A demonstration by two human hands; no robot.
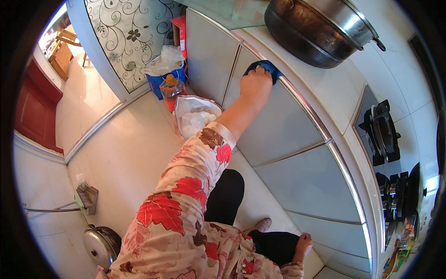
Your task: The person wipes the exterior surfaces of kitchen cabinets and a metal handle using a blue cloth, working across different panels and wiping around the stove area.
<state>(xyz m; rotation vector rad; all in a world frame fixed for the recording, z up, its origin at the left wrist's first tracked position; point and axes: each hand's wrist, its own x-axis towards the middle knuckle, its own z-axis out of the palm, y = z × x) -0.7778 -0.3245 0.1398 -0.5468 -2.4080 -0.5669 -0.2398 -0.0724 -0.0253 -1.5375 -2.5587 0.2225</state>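
My left hand (257,83) presses a dark blue cloth (268,68) against the upper edge of a grey cabinet door (275,118), at the metal trim strip (303,106) below the countertop. The fingers are bunched over the cloth, which sticks out on both sides of them. My right hand (305,241) is low at the right, beside my black-trousered knee, with its fingers curled in and nothing visible in it. Both arms wear a sleeve with a red leaf pattern.
A large blackened metal pot (313,35) stands on the counter above the cloth. Further right is a gas hob (366,104). An open bag (198,115), a capped plastic bottle (170,87) and a blue bag (155,85) stand by the cabinet. A lidded pot (99,247) and a dustpan (91,198) are at lower left.
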